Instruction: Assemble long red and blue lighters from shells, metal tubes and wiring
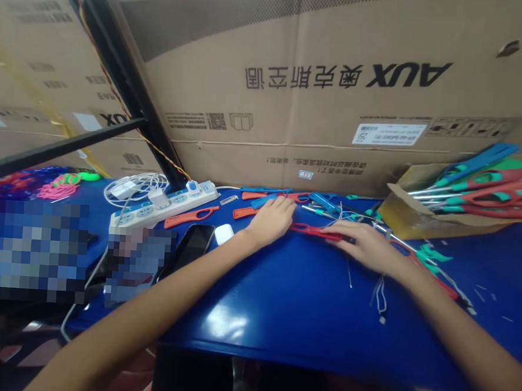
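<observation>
My right hand [366,244] pinches a red plastic handle shell [315,229] with a long slot, like half of a stick lighter's casing. Its left end reaches towards my left hand [273,221], whose fingers are closed and curled down over the casing pieces at the back of the table; what they grip is hidden. Around that hand lie orange shells [243,213] and a blue shell [260,202]. Behind my right hand are a blue shell [323,204] and thin metal rods with green parts. Under my right wrist lies a small white looped wire [381,297].
An open carton [401,222] at right holds several long lighters with metal tubes. At left are a white power strip [167,204], an orange shell [191,217], a phone [193,247] and a white case [224,234]. Cardboard boxes [229,129] wall the back of the blue table [272,302].
</observation>
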Tool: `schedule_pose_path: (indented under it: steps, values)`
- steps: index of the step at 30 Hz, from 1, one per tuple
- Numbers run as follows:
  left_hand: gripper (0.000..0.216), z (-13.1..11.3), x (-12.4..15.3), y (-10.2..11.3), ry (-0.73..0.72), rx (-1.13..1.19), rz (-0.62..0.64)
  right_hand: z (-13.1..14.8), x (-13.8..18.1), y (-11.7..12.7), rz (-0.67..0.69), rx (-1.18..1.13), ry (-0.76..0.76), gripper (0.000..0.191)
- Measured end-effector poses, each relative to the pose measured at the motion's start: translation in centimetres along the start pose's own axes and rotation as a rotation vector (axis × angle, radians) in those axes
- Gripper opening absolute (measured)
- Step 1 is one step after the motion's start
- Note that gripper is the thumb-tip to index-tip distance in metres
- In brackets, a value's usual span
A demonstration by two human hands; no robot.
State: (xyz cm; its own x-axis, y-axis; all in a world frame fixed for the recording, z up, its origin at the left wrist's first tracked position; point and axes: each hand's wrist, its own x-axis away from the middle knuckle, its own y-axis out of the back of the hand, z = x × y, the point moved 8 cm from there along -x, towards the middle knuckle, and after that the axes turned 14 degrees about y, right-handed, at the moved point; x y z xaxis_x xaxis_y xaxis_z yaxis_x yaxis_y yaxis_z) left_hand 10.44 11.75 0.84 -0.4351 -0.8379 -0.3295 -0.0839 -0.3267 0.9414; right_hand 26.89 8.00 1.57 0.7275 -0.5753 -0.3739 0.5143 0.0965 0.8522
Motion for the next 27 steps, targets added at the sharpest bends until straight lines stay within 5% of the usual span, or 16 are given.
schedule_pose_path:
  steps: [5,9,18,27]
  values:
    - [0.031,-0.6,-5.8,-1.7,0.029,-0.077,0.019,-0.3,-0.1,-1.4,0.077,0.045,0.031,0.039]
    - [0.026,-0.4,-8.0,-2.2,0.019,-0.135,0.022,-1.0,0.3,-1.3,0.093,0.103,-0.004,0.040]
    - [0.027,0.7,-7.9,-0.2,-0.119,-0.194,0.030,-0.6,0.3,-1.3,0.124,0.134,-0.024,0.043]
    - [0.038,-0.2,-6.6,-1.8,-0.041,-0.143,-0.006,-0.5,0.1,-1.6,0.110,0.106,-0.004,0.044]
